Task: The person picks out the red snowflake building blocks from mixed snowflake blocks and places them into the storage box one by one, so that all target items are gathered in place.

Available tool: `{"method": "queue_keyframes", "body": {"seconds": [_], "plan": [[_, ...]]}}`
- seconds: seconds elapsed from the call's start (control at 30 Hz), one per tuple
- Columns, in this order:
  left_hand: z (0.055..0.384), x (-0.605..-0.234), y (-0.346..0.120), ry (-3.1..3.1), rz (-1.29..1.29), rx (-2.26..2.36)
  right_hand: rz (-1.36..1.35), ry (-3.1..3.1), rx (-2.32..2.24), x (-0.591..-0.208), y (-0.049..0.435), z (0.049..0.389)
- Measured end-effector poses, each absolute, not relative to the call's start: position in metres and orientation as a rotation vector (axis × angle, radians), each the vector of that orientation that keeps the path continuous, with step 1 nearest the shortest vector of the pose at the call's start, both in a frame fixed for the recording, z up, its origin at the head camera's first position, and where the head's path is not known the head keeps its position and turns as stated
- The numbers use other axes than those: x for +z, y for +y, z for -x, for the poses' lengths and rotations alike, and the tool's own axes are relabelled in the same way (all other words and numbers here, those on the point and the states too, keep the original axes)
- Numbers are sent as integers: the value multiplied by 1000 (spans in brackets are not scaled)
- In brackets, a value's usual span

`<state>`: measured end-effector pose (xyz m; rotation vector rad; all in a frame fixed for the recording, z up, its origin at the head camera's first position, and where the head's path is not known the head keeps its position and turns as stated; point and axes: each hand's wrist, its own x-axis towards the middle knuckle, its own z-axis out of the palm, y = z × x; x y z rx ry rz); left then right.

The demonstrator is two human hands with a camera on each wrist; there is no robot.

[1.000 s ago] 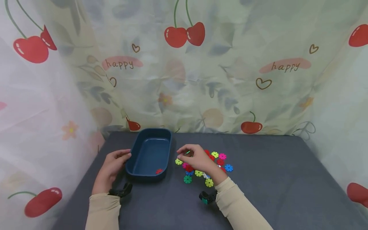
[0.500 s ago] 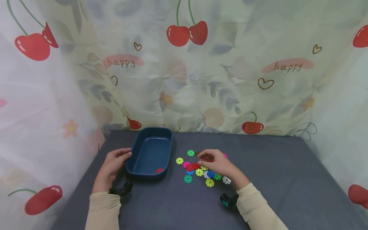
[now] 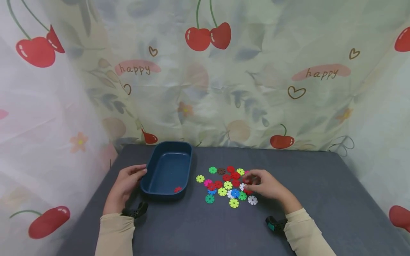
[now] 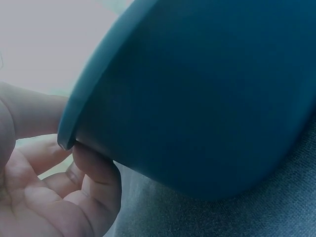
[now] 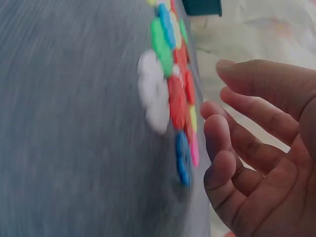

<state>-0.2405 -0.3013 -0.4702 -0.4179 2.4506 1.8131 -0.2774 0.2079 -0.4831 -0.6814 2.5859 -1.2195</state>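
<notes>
The notched plastic discs (image 3: 227, 185) lie in a loose cluster on the counter, several overlapping; just one, a red disc (image 3: 177, 190), sits in the container (image 3: 168, 169), in its near right corner. The right hand (image 3: 268, 184) is at the right-hand edge of the cluster, fingers loosely bent and thumb apart from them, with nothing visible between; the right wrist view shows a blue disc (image 5: 183, 158) just beside its fingertips. Which disc it is meant for I cannot tell.

Thin, flat pieces like these probably resist a straight pinch from above. Better to press one edge with a fingertip, tip the far side up, then close the thumb on it — the notches should help. Loose outliers such as the white disc (image 3: 252, 200) look easier than the overlapped ones, where a neighbour may come along.

Farther left, the left hand (image 3: 125, 182) pinches the container's left rim between thumb and fingers — a light, steady hold should be enough to stop it sliding over the counter (image 3: 198, 227).
</notes>
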Motion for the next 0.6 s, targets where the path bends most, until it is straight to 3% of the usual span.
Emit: {"method": "queue_keyframes", "body": {"seconds": [0.6], "plan": [[240,-471,-304,2415,410,1833,683,2613,-1069,-494,215,278]]}}
